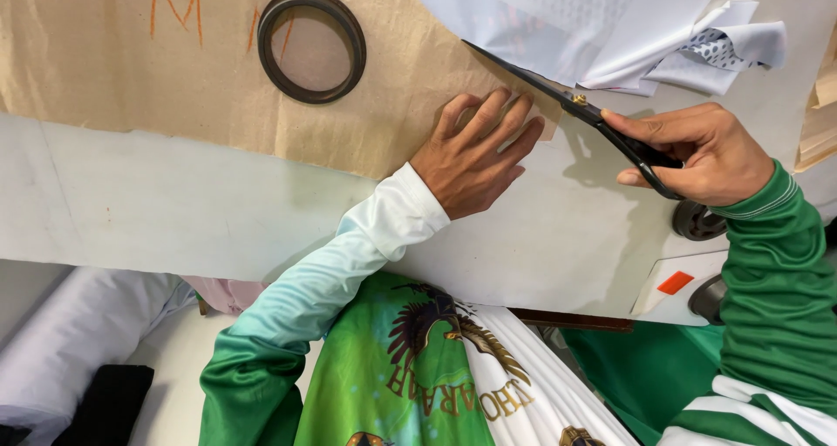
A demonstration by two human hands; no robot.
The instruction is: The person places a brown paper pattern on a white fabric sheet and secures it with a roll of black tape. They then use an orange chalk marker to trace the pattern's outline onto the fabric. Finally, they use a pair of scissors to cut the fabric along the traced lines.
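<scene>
The brown paper [218, 71] lay on the tabletop [157, 211]. Our left hand [475, 154] pressed it flat, fingers apart; our right hand [697, 154] was clamped on the scissors [567, 102]. Blades near our fingertips could nick them, we judged.

1. My right hand [697, 154] wraps the scissors [575, 106] handles, so the finger loops are mostly hidden.
2. Blade tips run under the white fabric pieces [610, 27], can't see where they end.
3. The brown paper pattern [174, 71] is cut off at the top and left edges.
4. My left hand [475, 154] covers the paper's corner edge.
5. The dark round weight [697, 221] peeks out behind my right wrist, mostly hidden.
</scene>
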